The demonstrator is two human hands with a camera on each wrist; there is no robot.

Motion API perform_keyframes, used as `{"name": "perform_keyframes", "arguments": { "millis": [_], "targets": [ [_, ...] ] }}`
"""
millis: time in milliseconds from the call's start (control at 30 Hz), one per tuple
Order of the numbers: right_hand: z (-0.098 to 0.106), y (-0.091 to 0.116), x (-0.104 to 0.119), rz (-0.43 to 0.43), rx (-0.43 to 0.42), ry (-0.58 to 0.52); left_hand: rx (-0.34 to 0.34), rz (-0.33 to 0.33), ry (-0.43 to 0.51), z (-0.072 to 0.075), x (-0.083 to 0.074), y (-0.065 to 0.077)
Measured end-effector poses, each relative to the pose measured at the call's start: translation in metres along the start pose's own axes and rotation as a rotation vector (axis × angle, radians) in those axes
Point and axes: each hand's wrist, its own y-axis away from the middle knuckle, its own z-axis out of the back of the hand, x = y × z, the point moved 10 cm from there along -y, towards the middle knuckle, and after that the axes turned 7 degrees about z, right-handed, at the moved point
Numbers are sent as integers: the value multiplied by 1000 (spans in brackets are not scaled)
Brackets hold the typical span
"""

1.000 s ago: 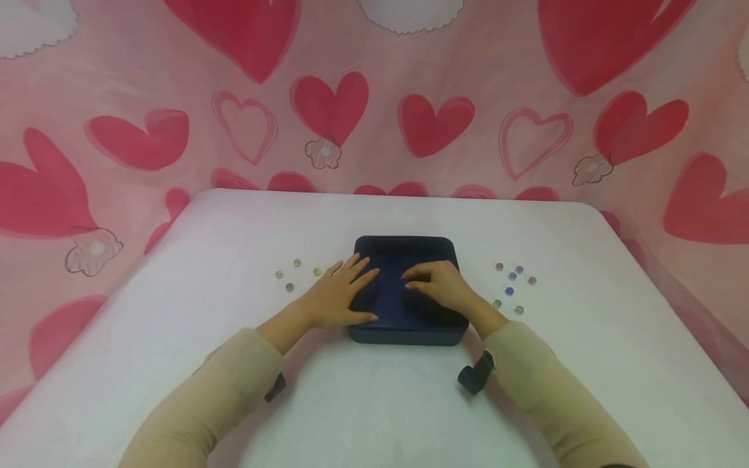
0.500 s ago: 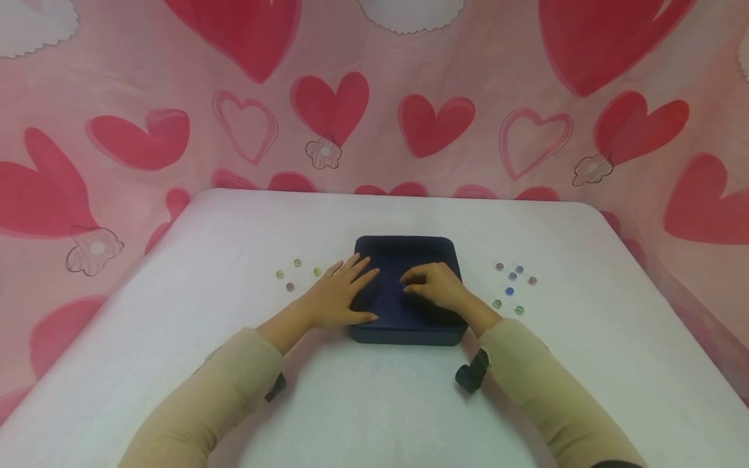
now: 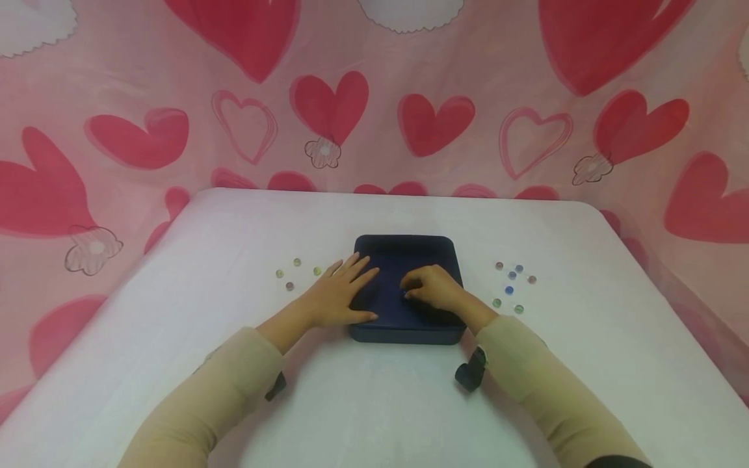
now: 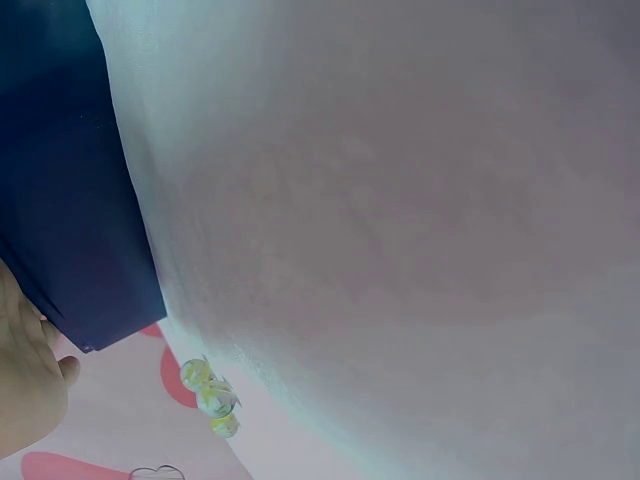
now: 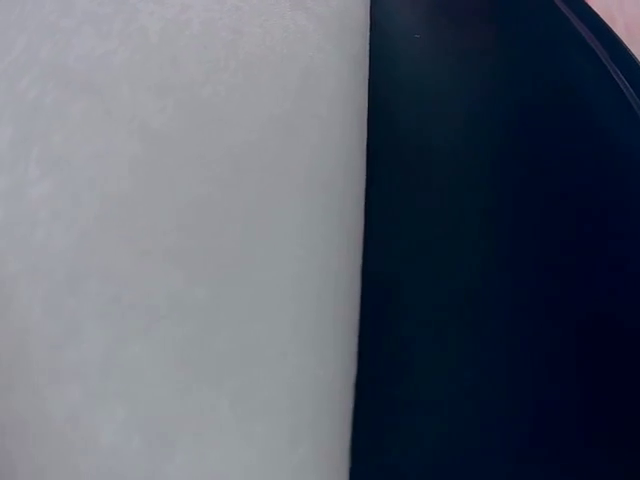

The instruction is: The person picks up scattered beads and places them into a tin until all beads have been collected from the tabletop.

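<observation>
A dark blue rectangular tray [image 3: 404, 335] stands on the white table in the head view. My left hand [image 3: 336, 296], fingers spread and straight, rests across its left rim. Inside the tray, my right hand [image 3: 435, 288] has its fingers curled low over the floor, pinching a small blue marble [image 3: 405, 294] that is mostly covered by the fingertips. The left wrist view catches part of the left hand [image 4: 30, 370] against the tray's side [image 4: 70, 200]. Only the tray wall [image 5: 430, 250] and tabletop fill the right wrist view, with the right hand out of sight.
Several glass marbles lie right of the tray, among them a blue marble [image 3: 509, 290] and a green marble [image 3: 519, 309]. Left of it are more, including a yellow marble [image 3: 317, 271] and a brownish marble [image 3: 289, 286]. A heart-printed cloth [image 3: 374, 130] hangs behind the table.
The right hand has shifted slightly lower and toward me inside the tray, and its fingers now cover more of the blue marble. My left hand and the loose marbles stay put.
</observation>
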Motion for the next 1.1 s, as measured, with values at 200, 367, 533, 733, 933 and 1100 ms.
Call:
{"name": "perform_keyframes", "arguments": {
  "millis": [200,367,533,733,933,1100],
  "targets": [
    [-6,-2,-1,4,35,41,-1,1,8,0,0,0],
    [-9,-2,-1,5,65,69,-4,-1,13,-1,1,0],
    [-11,-2,0,9,75,90,-10,-2,6,-1,1,-1],
    [-11,-1,0,1,78,88,-5,-4,12,-1,0,-1],
    [-11,-1,0,3,79,97,3,-3,35,1,0,0],
    [-12,-2,-1,0,87,107,6,-2,30,0,0,0]
  ]
}}
